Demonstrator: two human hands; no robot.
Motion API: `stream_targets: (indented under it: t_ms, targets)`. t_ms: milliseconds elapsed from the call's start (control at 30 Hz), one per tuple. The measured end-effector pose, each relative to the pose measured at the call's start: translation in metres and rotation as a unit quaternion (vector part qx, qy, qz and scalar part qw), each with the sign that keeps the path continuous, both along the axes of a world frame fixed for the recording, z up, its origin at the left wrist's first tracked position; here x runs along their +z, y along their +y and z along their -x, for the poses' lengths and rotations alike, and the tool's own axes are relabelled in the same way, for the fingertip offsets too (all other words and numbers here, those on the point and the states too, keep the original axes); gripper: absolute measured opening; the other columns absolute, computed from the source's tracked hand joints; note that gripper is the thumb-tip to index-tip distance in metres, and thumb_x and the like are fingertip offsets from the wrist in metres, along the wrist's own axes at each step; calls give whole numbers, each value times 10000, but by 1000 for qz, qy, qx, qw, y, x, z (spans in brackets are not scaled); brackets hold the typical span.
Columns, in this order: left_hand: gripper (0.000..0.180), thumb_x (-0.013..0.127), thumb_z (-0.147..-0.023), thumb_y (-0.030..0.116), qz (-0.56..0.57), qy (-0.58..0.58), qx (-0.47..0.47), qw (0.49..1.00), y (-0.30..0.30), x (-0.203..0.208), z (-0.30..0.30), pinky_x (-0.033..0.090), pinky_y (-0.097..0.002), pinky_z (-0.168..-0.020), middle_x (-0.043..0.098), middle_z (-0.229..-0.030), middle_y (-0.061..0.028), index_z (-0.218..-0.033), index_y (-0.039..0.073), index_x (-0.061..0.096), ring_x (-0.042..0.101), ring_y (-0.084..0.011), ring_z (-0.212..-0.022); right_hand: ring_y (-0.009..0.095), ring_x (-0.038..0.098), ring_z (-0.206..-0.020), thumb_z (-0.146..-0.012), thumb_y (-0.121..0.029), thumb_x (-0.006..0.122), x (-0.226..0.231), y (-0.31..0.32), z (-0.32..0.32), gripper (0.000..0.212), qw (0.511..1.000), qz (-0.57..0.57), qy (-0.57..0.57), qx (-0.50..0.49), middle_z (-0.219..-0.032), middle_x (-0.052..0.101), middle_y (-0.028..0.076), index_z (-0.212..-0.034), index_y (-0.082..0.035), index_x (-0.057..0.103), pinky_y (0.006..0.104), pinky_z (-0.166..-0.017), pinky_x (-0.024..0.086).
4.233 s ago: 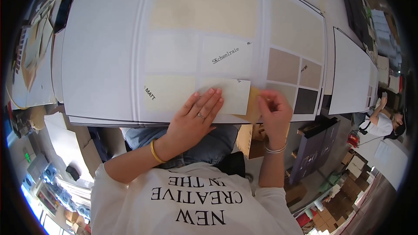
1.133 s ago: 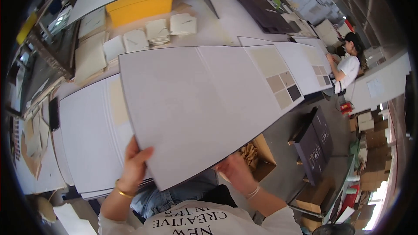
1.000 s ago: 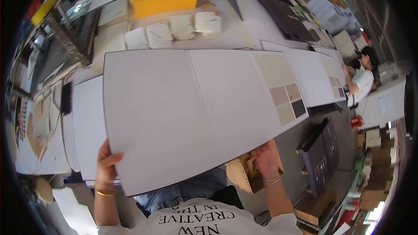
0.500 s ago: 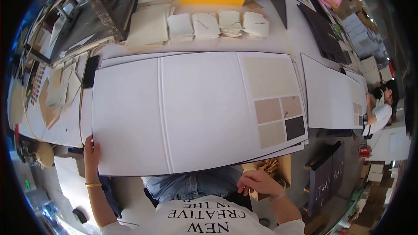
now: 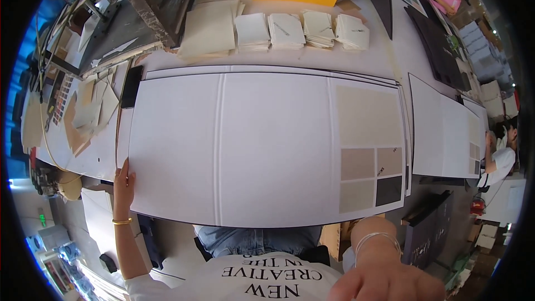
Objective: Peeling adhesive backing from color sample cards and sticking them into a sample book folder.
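"Head view: main thing, how's it handle?"
"White creased board (image 5: 273, 150), flat on similar boards (image 5: 267, 69) on the desk (image 5: 382, 58). Probably light, stiff panels, bendy at creases, slick; corners may dent. Grab opposite edges."
"Hands?"
"Left hand (image 5: 123, 189): fingers touch left edge; can't tell if pinching. Right hand (image 5: 384, 281): near camera, fingers cut off; opening and hold unclear."
"Obstacles?"
"Black slab (image 5: 132, 87) beside upper-left corner; neighbouring board (image 5: 440, 128) close right. Paper stacks (image 5: 287, 30) beyond."

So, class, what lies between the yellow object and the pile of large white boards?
The head view shows four stacks of pale cards in a row, then a strip of table before the boards.
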State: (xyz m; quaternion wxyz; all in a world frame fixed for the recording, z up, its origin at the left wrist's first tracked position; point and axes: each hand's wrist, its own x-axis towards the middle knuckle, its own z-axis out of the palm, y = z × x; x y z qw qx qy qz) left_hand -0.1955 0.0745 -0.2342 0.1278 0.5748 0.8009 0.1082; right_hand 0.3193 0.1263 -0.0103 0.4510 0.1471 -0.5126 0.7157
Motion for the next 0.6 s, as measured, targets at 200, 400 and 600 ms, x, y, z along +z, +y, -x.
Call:
stream_targets:
  t_ms: [200,400,600]
  targets:
    - [353,724,-785,206,-10,283,-66,957,39,42,-39,514,-405,-722,585,-904,-116,-1103,77,638,602,-283,-882,239,555,-810,-960,-174,494,-8,14,6,80,997,39,-11,58,-1094,637,199,-895,-136,521,375,-729,356]
    - [207,677,-803,88,-237,137,-194,942,187,48,-115,488,-388,-771,634,-935,-60,-1009,95,660,604,-272,-906,236,552,-810,-976,-219,490,-17,17,6,122,998,52,1,32,-1102,630,199,-908,-130,538,378,-725,356]
    - [494,702,-759,59,-195,191,-195,942,305,-3,-128,436,-426,-960,509,-1326,-50,-1224,141,558,490,-287,-1219,234,548,-815,-966,-213,508,-22,25,-12,98,999,30,-14,16,-1113,630,195,-930,-130,544,384,-738,353]
